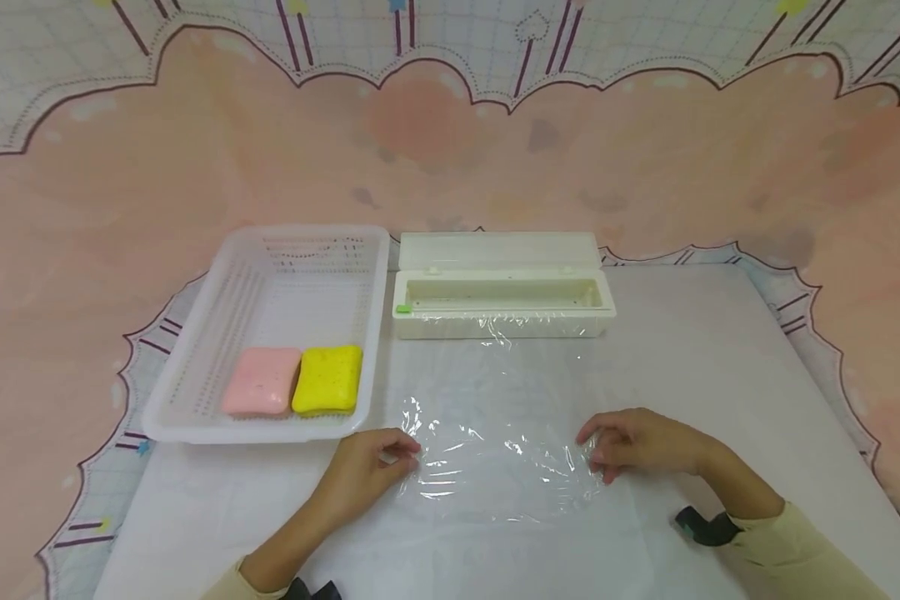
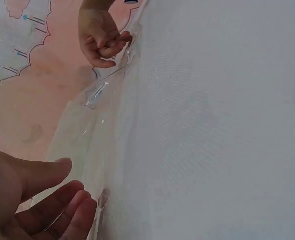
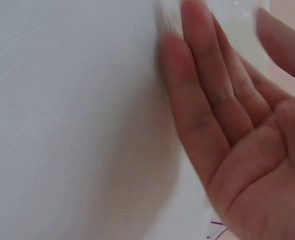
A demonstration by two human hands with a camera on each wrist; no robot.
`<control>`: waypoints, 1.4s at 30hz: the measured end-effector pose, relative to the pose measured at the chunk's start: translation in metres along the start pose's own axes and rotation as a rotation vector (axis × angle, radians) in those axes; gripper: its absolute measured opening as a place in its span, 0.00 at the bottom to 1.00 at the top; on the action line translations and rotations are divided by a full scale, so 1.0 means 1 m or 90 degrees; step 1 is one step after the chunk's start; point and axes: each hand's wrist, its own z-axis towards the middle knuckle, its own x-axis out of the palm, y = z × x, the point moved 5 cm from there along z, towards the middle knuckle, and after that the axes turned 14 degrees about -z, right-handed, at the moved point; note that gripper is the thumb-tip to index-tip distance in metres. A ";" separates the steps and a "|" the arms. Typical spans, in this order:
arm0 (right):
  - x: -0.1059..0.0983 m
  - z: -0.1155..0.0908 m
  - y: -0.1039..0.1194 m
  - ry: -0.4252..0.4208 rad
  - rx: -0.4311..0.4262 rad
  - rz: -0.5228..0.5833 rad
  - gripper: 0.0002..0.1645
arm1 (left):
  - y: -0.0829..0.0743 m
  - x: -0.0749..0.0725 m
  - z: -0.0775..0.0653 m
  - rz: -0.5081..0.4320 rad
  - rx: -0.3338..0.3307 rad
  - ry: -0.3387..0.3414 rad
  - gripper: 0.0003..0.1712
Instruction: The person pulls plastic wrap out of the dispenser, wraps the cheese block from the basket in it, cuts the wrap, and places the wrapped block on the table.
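We see the left hand (image 1: 366, 471) and right hand (image 1: 642, 442), thumbs spread from fingers, seemingly touching opposite edges of a clear plastic film sheet (image 1: 498, 454) in front of a white rectangular box (image 1: 504, 326).

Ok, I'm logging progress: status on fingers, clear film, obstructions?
Left fingers, right fingers either side of clear film. Film runs from open white box. Basket at left, nothing atop film.

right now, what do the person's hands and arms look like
The left hand and right hand are gloveless. The left sleeve and right sleeve are pale yellow, leaving the wrists bare. A black piece shows by each cuff: left black piece, right black piece.
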 end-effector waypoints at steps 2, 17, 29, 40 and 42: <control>-0.005 0.001 0.003 -0.066 -0.001 -0.079 0.18 | -0.001 0.000 0.003 0.013 0.000 0.003 0.13; 0.001 0.020 0.008 -0.124 0.041 -0.251 0.31 | 0.005 0.003 0.020 0.043 -0.033 0.041 0.27; 0.004 0.020 0.009 -0.137 0.062 -0.329 0.54 | 0.005 -0.002 0.013 0.039 -0.103 0.048 0.28; 0.011 0.019 0.020 -0.163 0.122 -0.484 0.56 | -0.050 -0.018 -0.014 0.076 0.004 0.107 0.29; 0.012 0.019 0.019 -0.173 0.119 -0.509 0.56 | -0.066 -0.029 -0.015 0.096 0.036 0.092 0.26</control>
